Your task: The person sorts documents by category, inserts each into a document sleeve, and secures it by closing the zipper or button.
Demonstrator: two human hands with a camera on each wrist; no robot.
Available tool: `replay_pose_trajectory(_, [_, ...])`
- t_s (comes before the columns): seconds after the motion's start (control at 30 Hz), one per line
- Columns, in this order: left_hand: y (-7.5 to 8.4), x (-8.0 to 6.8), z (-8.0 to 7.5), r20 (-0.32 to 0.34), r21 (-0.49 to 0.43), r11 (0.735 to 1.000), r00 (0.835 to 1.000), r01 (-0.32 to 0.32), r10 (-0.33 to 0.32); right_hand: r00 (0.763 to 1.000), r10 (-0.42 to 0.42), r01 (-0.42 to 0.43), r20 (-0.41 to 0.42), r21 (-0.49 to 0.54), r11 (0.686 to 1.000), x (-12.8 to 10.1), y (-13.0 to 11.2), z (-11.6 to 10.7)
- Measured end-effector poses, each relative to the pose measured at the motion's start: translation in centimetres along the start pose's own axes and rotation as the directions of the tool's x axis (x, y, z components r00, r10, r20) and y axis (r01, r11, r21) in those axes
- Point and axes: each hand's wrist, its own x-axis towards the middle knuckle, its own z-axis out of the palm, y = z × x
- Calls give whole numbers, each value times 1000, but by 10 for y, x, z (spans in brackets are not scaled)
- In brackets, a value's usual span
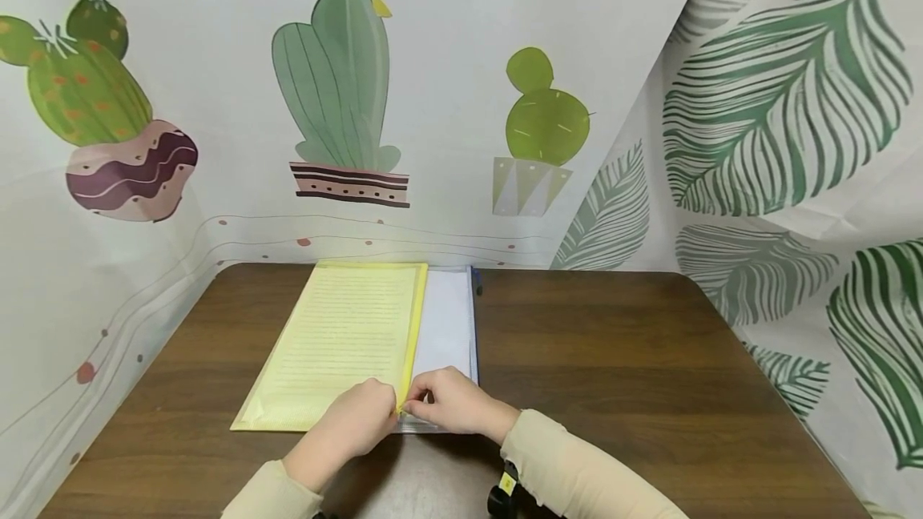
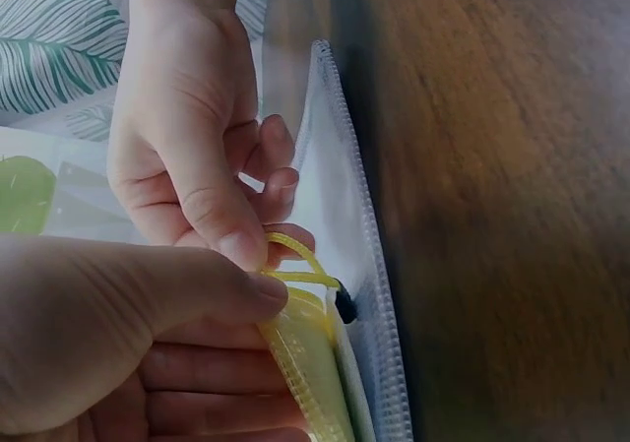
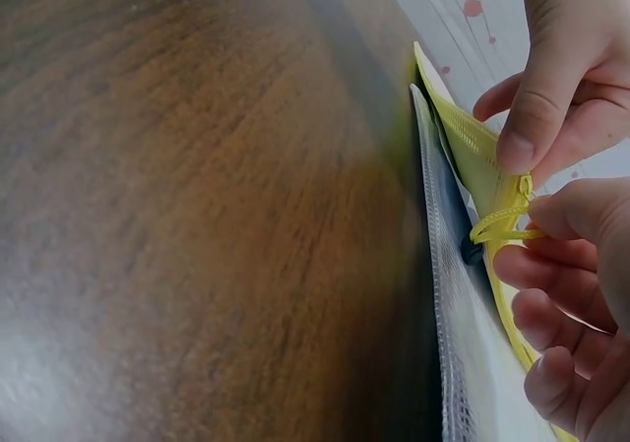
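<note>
A yellow mesh zip pouch (image 1: 346,327) with lined paper showing through lies partly over a second, whitish zip pouch (image 1: 449,319) with blue edging. At the near right corner of the yellow pouch, my left hand (image 1: 360,416) pinches the edge between thumb and fingers, close to the zipper slider (image 3: 525,188). My right hand (image 1: 454,403) holds the slider's yellow cord pull (image 3: 497,227) between thumb and index finger, its other fingers loosely curled. The cord forms a loop with a dark tip (image 2: 345,304). In both wrist views this corner is lifted.
Both pouches lie on a brown wooden table (image 1: 613,359). A blue zipper pull (image 1: 478,283) sits at the far right corner of the whitish pouch. Behind the table hangs a white cloth (image 1: 447,102) printed with cacti and leaves. A black device (image 1: 502,495) is by the right sleeve.
</note>
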Motion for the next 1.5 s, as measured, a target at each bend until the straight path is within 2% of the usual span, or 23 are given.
replay_pose_trajectory(0.23, [2,-1,-4,11,15,1000,1000,4,-4,1000,10,-10,6,-25,1000,1,0,-1])
replay_pose_trajectory(0.33, [2,-2,-4,17,5,1000,1000,21,-21,999,46,-45,-10,42,998,1,1,-1])
replay_pose_trajectory(0.47, [-1,-1,-4,-7,19,999,1000,28,-28,997,73,-67,-38,156,986,2,0,-2])
replay_pose_trajectory(0.7, [4,1,-2,-41,50,998,999,31,-29,993,105,-93,-50,190,977,3,-2,-3])
replay_pose_trajectory(0.87, [6,2,-2,-58,86,996,998,25,-20,994,95,-85,-58,161,983,3,-1,-2])
replay_pose_trajectory(1.2, [2,3,1,-63,152,988,997,-41,51,996,85,-83,-18,74,994,5,3,0])
replay_pose_trajectory(1.5, [-1,4,0,-53,161,986,998,-37,46,993,111,-111,-28,10,994,8,4,1])
